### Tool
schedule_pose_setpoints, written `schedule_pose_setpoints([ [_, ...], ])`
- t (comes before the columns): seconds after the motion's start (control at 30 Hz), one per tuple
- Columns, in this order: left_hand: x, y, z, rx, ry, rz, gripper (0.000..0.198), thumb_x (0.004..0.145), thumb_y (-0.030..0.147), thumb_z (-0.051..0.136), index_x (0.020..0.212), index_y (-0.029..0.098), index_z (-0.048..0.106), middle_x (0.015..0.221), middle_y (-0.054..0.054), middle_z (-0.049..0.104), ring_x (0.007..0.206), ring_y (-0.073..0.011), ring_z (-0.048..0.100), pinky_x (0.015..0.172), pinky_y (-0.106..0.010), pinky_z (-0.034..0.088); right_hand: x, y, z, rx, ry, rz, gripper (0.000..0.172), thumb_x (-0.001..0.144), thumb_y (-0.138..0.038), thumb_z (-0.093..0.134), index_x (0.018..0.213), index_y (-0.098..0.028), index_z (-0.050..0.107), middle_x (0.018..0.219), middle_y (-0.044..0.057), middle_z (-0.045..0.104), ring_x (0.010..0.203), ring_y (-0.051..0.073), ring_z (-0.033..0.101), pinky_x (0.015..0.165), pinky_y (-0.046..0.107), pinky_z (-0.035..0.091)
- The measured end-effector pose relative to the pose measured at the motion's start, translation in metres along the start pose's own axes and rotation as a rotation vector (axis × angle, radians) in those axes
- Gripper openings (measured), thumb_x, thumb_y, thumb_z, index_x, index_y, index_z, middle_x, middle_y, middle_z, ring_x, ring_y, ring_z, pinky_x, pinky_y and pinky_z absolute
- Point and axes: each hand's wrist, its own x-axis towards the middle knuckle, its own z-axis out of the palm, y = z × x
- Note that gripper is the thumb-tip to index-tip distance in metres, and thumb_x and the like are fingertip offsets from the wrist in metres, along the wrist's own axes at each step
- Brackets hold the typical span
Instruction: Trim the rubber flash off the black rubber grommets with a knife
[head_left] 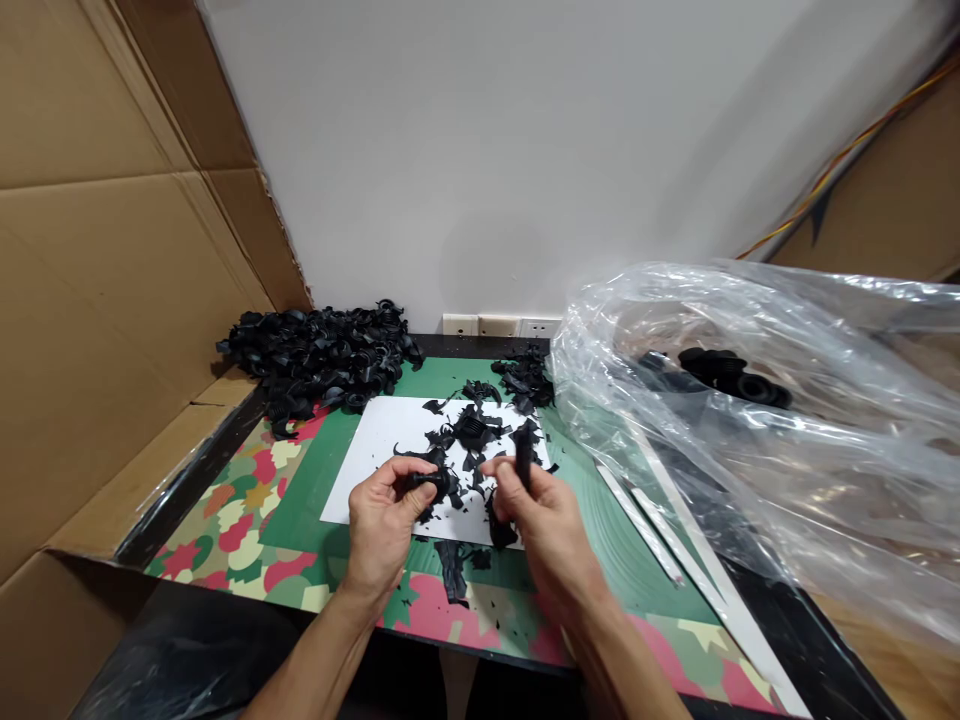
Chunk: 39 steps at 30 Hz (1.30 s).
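Observation:
Between the thumb and fingers of my left hand (384, 512) is a small black round-ended rubber part (441, 482), held over the white sheet (364, 455). My right hand (546, 515) is closed around a black elongated piece (523, 456) that stands upright from the fist. Its exact kind is unclear, and its lower end is hidden by the fingers. The two hands are apart, level with each other. Torn black scraps (474, 430) lie on the sheet between and beyond them, and a longer flat scrap (451, 572) rests nearer the front edge.
A large heap of curled black trimmings (322, 350) sits at the back left, beside a cardboard wall (112, 250). On the green mat (300, 500) is a smaller scrap pile (527, 378). At right, a clear plastic bag (600, 330) contains black ribbed parts (720, 372). White strips (641, 525) lie nearby.

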Motion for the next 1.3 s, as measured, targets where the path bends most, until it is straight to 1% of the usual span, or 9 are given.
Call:
schedule_pose_setpoints([
  [0.13, -0.001, -0.002, -0.003, 0.046, -0.012, 0.026, 0.011, 0.057, 0.019, 0.077, 0.067, 0.017, 0.071, 0.066, -0.001, 0.068, 0.061, -0.0126, 0.057, 0.056, -0.021, 0.046, -0.001, -0.01, -0.02, -0.074, 0.067, -0.202, 0.05, 0.074, -0.068, 0.06, 0.079, -0.019, 0.072, 0.071, 0.002, 0.056, 0.065, 0.015, 0.045, 0.059, 0.027, 0.035],
  [0.23, -0.002, -0.004, -0.002, 0.056, -0.018, 0.031, 0.011, 0.059, 0.02, 0.076, 0.068, 0.017, 0.07, 0.064, 0.0, 0.066, 0.059, -0.0118, 0.055, 0.054, -0.021, 0.044, -0.002, -0.013, -0.027, -0.096, 0.006, -0.264, 0.052, 0.077, -0.068, 0.057, 0.062, -0.019, 0.064, 0.07, 0.003, 0.055, 0.064, 0.016, 0.045, 0.06, 0.028, 0.036],
  [0.3, -0.003, -0.005, -0.001, 0.062, -0.035, 0.043, 0.011, 0.061, 0.02, 0.076, 0.07, 0.018, 0.07, 0.065, 0.0, 0.065, 0.06, -0.0122, 0.056, 0.055, -0.021, 0.045, -0.002, -0.012, -0.025, -0.126, -0.058, -0.211, 0.049, 0.077, -0.063, 0.06, 0.056, -0.018, 0.056, 0.062, 0.001, 0.051, 0.06, 0.015, 0.045, 0.057, 0.028, 0.035],
  [0.43, -0.005, -0.004, 0.002, 0.098, -0.128, 0.073, 0.017, 0.065, 0.02, 0.077, 0.081, 0.018, 0.072, 0.076, -0.001, 0.068, 0.07, -0.0142, 0.06, 0.064, -0.022, 0.049, -0.004, -0.007, -0.008, -0.247, -0.159, -0.106, 0.032, 0.078, -0.048, 0.06, 0.075, -0.017, 0.065, 0.061, -0.001, 0.053, 0.056, 0.014, 0.044, 0.055, 0.027, 0.036],
  [0.6, -0.007, -0.003, 0.002, 0.163, -0.221, 0.169, 0.027, 0.07, 0.022, 0.074, 0.097, 0.021, 0.074, 0.094, -0.005, 0.069, 0.089, -0.0187, 0.063, 0.079, -0.026, 0.05, -0.003, -0.003, 0.011, -0.247, -0.137, -0.121, 0.022, 0.072, -0.038, 0.059, 0.064, -0.018, 0.057, 0.06, -0.002, 0.052, 0.059, 0.014, 0.044, 0.056, 0.026, 0.037],
  [0.77, -0.007, 0.001, -0.001, 0.237, -0.273, 0.117, 0.025, 0.067, 0.021, 0.077, 0.092, 0.019, 0.073, 0.087, -0.003, 0.064, 0.064, -0.0117, 0.056, 0.053, -0.02, 0.046, -0.004, 0.008, 0.011, -0.079, -0.128, 0.001, 0.025, 0.076, -0.042, 0.058, 0.066, -0.019, 0.053, 0.048, -0.009, 0.034, 0.044, 0.009, 0.028, 0.043, 0.023, 0.024],
  [0.87, -0.007, 0.004, 0.001, 0.21, -0.246, 0.103, 0.02, 0.067, 0.019, 0.074, 0.086, 0.018, 0.071, 0.087, -0.002, 0.062, 0.059, -0.0094, 0.053, 0.049, -0.019, 0.044, -0.008, 0.013, 0.013, 0.05, -0.11, 0.079, 0.028, 0.073, -0.045, 0.062, 0.069, -0.02, 0.052, 0.045, -0.011, 0.03, 0.041, 0.007, 0.023, 0.039, 0.021, 0.019],
  [1.1, -0.008, 0.002, 0.007, 0.162, -0.204, 0.066, 0.016, 0.071, 0.02, 0.068, 0.086, 0.017, 0.067, 0.078, -0.001, 0.06, 0.054, -0.0093, 0.051, 0.045, -0.019, 0.045, -0.014, 0.013, 0.021, 0.227, -0.109, 0.16, 0.038, 0.068, -0.051, 0.069, 0.073, -0.019, 0.048, 0.045, -0.014, 0.027, 0.039, 0.004, 0.019, 0.037, 0.019, 0.014],
  [1.3, -0.007, 0.0, 0.005, 0.305, -0.252, 0.249, 0.009, 0.076, 0.015, 0.061, 0.082, 0.019, 0.066, 0.088, -0.004, 0.059, 0.071, -0.0148, 0.055, 0.058, -0.023, 0.047, -0.015, 0.017, 0.022, 0.216, -0.11, 0.156, 0.042, 0.068, -0.056, 0.069, 0.073, -0.02, 0.049, 0.046, -0.013, 0.028, 0.04, 0.005, 0.02, 0.038, 0.02, 0.016],
])
